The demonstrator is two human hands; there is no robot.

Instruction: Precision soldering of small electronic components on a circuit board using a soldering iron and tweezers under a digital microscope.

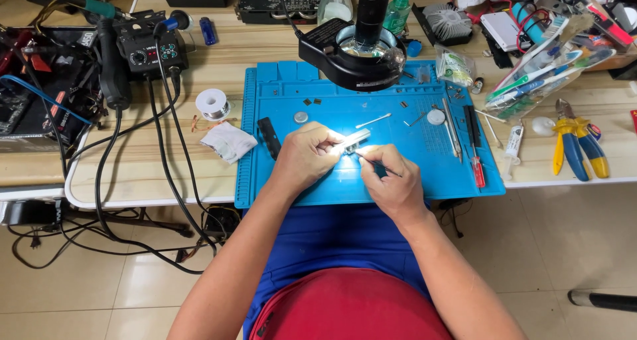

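My left hand (306,155) pinches a small silvery oblong part (354,141) above the blue work mat (398,174). My right hand (391,181) grips a thin dark pointed tool (379,168) like a pen, its tip touching the part. Both hands rest on the mat under the bright ring light of a black magnifier head (358,55). A black oblong piece (269,137) lies just left of my left hand. Two round coin cells (301,117) (435,117) and a cotton swab (373,121) lie on the mat beyond my hands.
A soldering station (154,51) with black cables and a solder spool (212,104) sit left of the mat, beside a white cloth (227,141). A red screwdriver (476,164), tweezers (452,129) and blue-yellow pliers (576,145) lie at right. Bottles and electronics crowd the back edge.
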